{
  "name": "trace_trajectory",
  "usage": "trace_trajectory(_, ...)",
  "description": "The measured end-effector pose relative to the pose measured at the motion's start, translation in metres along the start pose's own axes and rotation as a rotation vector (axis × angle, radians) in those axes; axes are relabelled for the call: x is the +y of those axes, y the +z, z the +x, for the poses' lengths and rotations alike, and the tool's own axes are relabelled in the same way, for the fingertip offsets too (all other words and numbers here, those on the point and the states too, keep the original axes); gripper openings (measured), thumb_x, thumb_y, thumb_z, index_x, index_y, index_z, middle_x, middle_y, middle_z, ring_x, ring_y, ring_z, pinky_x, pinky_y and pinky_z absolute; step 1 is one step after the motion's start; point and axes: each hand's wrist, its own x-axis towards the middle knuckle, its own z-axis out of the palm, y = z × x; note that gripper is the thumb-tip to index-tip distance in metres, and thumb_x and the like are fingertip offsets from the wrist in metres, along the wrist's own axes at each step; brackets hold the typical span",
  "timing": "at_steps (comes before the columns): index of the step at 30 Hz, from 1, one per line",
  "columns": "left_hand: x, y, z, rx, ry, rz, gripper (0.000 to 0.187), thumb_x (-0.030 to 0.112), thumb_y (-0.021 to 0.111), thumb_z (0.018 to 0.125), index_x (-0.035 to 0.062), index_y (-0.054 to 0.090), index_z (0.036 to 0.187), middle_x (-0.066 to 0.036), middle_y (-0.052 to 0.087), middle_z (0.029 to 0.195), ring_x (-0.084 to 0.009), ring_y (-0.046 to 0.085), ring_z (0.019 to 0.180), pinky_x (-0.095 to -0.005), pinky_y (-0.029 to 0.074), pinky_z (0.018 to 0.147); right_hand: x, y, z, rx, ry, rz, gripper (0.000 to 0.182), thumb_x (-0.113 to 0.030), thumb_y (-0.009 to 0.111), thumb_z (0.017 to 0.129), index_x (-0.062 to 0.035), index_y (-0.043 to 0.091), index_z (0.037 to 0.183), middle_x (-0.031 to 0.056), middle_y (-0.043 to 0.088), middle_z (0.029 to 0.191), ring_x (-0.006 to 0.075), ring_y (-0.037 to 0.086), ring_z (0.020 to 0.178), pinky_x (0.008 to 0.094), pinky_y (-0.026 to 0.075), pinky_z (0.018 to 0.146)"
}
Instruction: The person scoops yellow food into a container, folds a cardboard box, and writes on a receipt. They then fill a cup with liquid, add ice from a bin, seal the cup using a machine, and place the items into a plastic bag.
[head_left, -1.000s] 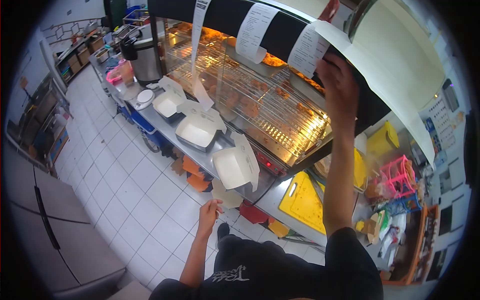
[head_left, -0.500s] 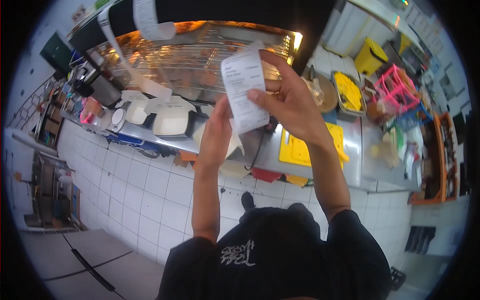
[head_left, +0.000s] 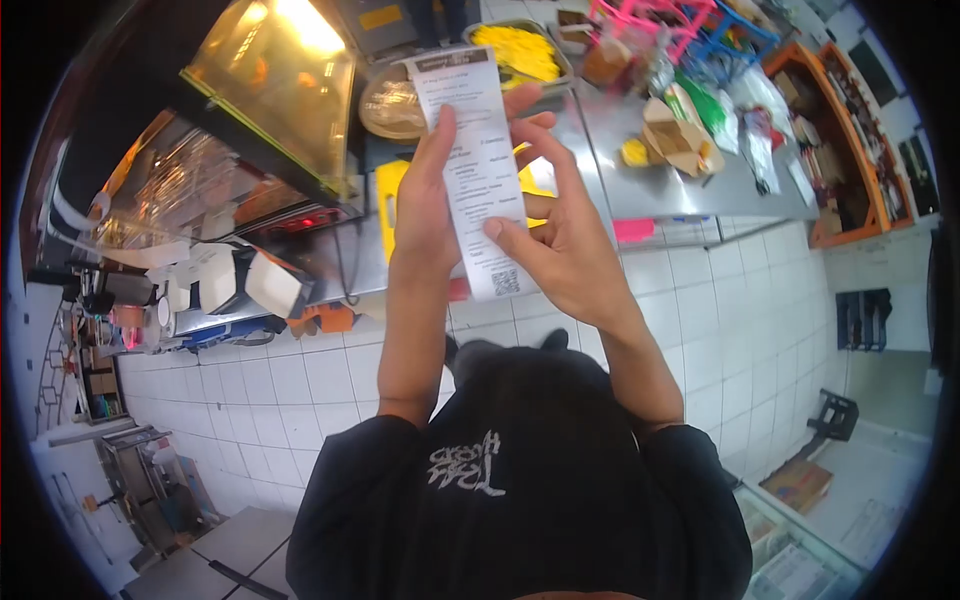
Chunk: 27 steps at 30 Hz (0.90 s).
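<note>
A long printed paper receipt [head_left: 480, 180] with a QR code at its lower end is held up in front of me, unfolded to its full length. My left hand [head_left: 425, 210] grips its left edge, the thumb lying over the printed face. From the other side my right hand [head_left: 570, 240] pinches it, thumb on the front near the lower right edge and fingers curled behind. Behind the paper, a yellow cutting board [head_left: 388, 205] lies on the steel counter, partly covered by my hands and the receipt.
A lit glass display cabinet [head_left: 290, 90] stands at the left, with open takeaway boxes [head_left: 275, 285] below it. Beyond my hands are a tray of yellow food [head_left: 522, 50] and a round wrapped item [head_left: 392, 105]. An open brown carton [head_left: 675, 135] and an orange shelf [head_left: 815, 100] are right.
My view has swung to the right along the counter. The receipt, shorter and partly curled before, is now opened out lengthwise, and my left thumb has come onto its front.
</note>
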Motion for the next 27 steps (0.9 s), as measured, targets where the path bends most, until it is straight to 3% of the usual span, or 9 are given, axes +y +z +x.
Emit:
trace_trajectory(4, -0.084, 0.049, 0.024, 0.028, -0.137, -0.038, 0.050, 0.042, 0.033, 0.106, 0.0033, 0.040, 0.138, -0.020, 0.055, 0.133, -0.0343, 0.056, 0.121, -0.0432, 0.050, 0.099, -0.006, -0.074, -0.052, 0.237, -0.048, -0.069, 0.070, 0.005, 0.058, 0.090, -0.0058, 0.020, 0.148, 0.0165, 0.059, 0.128, 0.0219, 0.068, 0.102, 0.0276, 0.058, 0.070)
trace_trajectory(5, -0.101, 0.058, 0.031, 0.029, -0.168, -0.042, 0.049, 0.042, 0.033, 0.106, 0.0035, 0.041, 0.135, -0.020, 0.056, 0.131, -0.0343, 0.058, 0.118, -0.0422, 0.052, 0.095, -0.006, -0.094, -0.062, 0.222, -0.003, -0.002, 0.073, 0.005, 0.058, 0.090, -0.0068, 0.017, 0.149, 0.0177, 0.065, 0.115, 0.0198, 0.070, 0.091, 0.0255, 0.057, 0.063)
trace_trajectory(9, -0.160, 0.076, 0.061, -0.009, -0.219, -0.097, 0.049, 0.043, 0.033, 0.106, 0.0044, 0.041, 0.135, -0.019, 0.058, 0.127, -0.0335, 0.061, 0.112, -0.0420, 0.052, 0.094, -0.022, -0.148, -0.090, 0.248, 0.143, 0.080, 0.076, 0.004, 0.058, 0.091, -0.0078, 0.013, 0.150, 0.0186, 0.068, 0.104, 0.0161, 0.069, 0.076, 0.0233, 0.054, 0.054)
trace_trajectory(11, -0.180, 0.077, 0.075, -0.168, -0.298, -0.334, 0.046, 0.041, 0.037, 0.105, 0.0034, 0.048, 0.129, -0.017, 0.064, 0.115, -0.0368, 0.062, 0.106, -0.0476, 0.052, 0.091, -0.023, -0.167, -0.095, 0.330, 0.165, 0.121, 0.077, 0.004, 0.058, 0.091, -0.0082, 0.010, 0.151, 0.0176, 0.070, 0.093, 0.0133, 0.066, 0.065, 0.0220, 0.050, 0.049)
trace_trajectory(18, -0.241, 0.082, 0.125, 0.000, -0.420, -0.232, 0.052, 0.043, 0.034, 0.106, -0.0022, 0.056, 0.120, -0.016, 0.064, 0.082, -0.0331, 0.062, 0.088, -0.0438, 0.051, 0.092, -0.013, -0.240, -0.091, 0.338, 0.238, 0.152, 0.079, 0.003, 0.060, 0.091, -0.0087, 0.011, 0.151, 0.0167, 0.069, 0.091, 0.0129, 0.064, 0.063, 0.0231, 0.049, 0.050)
trace_trajectory(21, -0.271, 0.080, 0.153, 0.017, -0.455, -0.230, 0.054, 0.044, 0.034, 0.106, -0.0015, 0.058, 0.119, -0.015, 0.061, 0.077, -0.0287, 0.061, 0.079, -0.0412, 0.050, 0.092, -0.003, -0.284, -0.084, 0.333, 0.270, 0.032, 0.074, -0.003, 0.062, 0.092, -0.0078, 0.017, 0.150, 0.0146, 0.069, 0.090, 0.0124, 0.064, 0.063, 0.0248, 0.049, 0.053)
trace_trajectory(24, -0.303, 0.054, 0.183, 0.008, -0.523, -0.277, 0.054, 0.045, 0.036, 0.105, -0.0019, 0.058, 0.119, -0.012, 0.061, 0.078, -0.0238, 0.060, 0.075, -0.0352, 0.053, 0.079, 0.026, -0.350, -0.073, 0.373, 0.295, 0.006, 0.059, -0.013, 0.062, 0.095, -0.0052, 0.032, 0.145, 0.0119, 0.069, 0.088, 0.0119, 0.063, 0.061, 0.0255, 0.049, 0.054)
trace_trajectory(26, -0.324, 0.031, 0.197, 0.138, -0.538, 0.050, 0.047, 0.043, 0.036, 0.106, 0.0022, 0.054, 0.120, -0.011, 0.067, 0.102, -0.0163, 0.062, 0.072, -0.0313, 0.053, 0.067, 0.049, -0.400, -0.067, 0.449, 0.417, -0.077, 0.044, -0.024, 0.059, 0.098, -0.0033, 0.047, 0.135, 0.0108, 0.069, 0.088, 0.0114, 0.063, 0.062, 0.0245, 0.048, 0.055)
trace_trajectory(27, -0.325, 0.037, 0.201, 0.218, -0.513, 0.244, 0.043, 0.040, 0.036, 0.106, 0.0041, 0.053, 0.121, -0.009, 0.068, 0.096, -0.0154, 0.062, 0.069, -0.0304, 0.052, 0.061, 0.063, -0.422, -0.068, 0.458, 0.429, -0.083, 0.044, -0.024, 0.059, 0.098, -0.0033, 0.047, 0.135, 0.0108, 0.069, 0.088, 0.0114, 0.063, 0.062, 0.0245, 0.048, 0.055)
